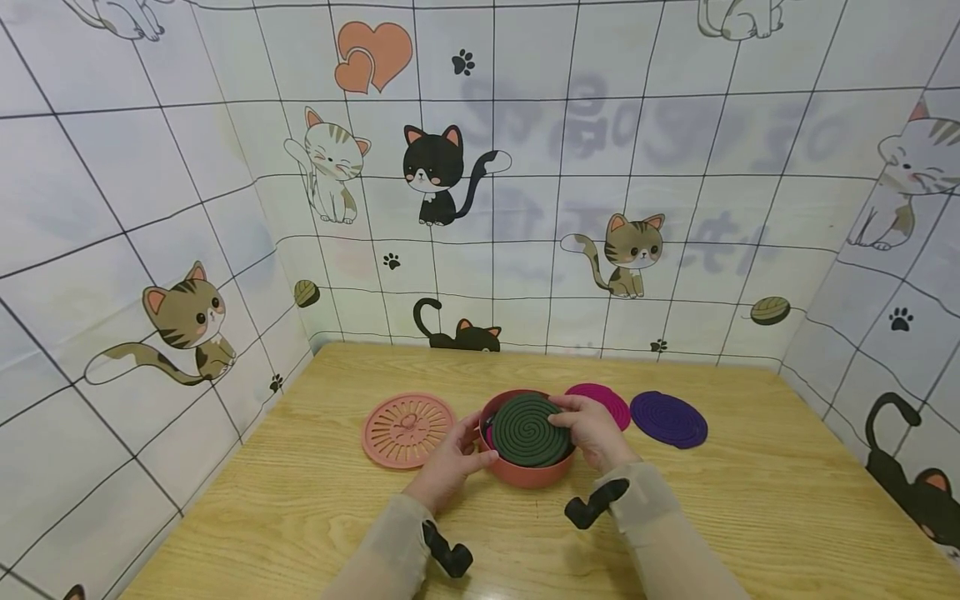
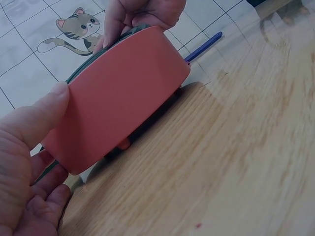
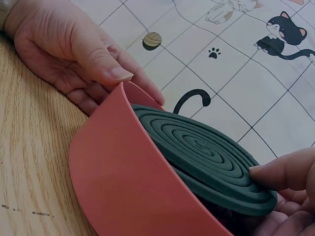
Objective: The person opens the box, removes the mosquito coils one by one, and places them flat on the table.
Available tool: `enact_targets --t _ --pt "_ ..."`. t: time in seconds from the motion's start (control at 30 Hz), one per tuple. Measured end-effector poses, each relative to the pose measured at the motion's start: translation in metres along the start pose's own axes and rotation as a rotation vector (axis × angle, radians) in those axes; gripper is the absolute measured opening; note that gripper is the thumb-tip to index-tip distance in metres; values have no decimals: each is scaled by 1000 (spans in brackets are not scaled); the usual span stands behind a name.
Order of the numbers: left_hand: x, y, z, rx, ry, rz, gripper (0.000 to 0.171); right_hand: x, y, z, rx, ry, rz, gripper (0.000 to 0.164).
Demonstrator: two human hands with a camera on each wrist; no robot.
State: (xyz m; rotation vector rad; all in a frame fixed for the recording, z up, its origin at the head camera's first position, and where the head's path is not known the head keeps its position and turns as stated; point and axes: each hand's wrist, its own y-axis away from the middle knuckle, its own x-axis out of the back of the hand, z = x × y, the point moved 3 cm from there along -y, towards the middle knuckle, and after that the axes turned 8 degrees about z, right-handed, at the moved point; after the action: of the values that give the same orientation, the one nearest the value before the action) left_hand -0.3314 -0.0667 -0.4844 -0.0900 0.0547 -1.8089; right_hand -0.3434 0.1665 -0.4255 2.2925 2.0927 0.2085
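Though lettering (image 1: pixel 592 125) blurs, the right hand (image 1: pixel 592 435) pinches a green coaster (image 1: pixel 528 432).

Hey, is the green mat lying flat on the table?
No, the green mat sits at the mouth of the bowl, its edge pinched by the right hand.

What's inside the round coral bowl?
A dark green spiral coaster, pinched by the right hand, tilts in the bowl's opening; a magenta edge shows beneath. The coaster hides what's deeper.
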Motion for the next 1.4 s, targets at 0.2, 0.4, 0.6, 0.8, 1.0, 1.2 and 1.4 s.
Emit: enact_targets --t 0.2,0.4,0.6,0.8,1.0,1.2,1.4 --pt "-1 0 1 -9 7 -5 76 -1 1 -4 19 65 -5 44" --pt "-1 1 2 0 -10 6 74 -2 3 -7 9 97 -21 44" --pt "0 -2 -2 3 -19 13 77 -4 5 -8 -4 32 -73 49" --pt "0 -3 -4 13 -26 10 79 -4 5 -6 -25 18 -67 53" --pt "1 -3 -4 12 -21 11 78 -4 3 -5 -38 21 -29 50" --pt "2 -3 -5 1 -54 21 78 -6 2 -3 -49 -5 -37 52" --pt "0 -2 -2 0 -56 18 79 -5 2 -2 -48 -48 -47 52"
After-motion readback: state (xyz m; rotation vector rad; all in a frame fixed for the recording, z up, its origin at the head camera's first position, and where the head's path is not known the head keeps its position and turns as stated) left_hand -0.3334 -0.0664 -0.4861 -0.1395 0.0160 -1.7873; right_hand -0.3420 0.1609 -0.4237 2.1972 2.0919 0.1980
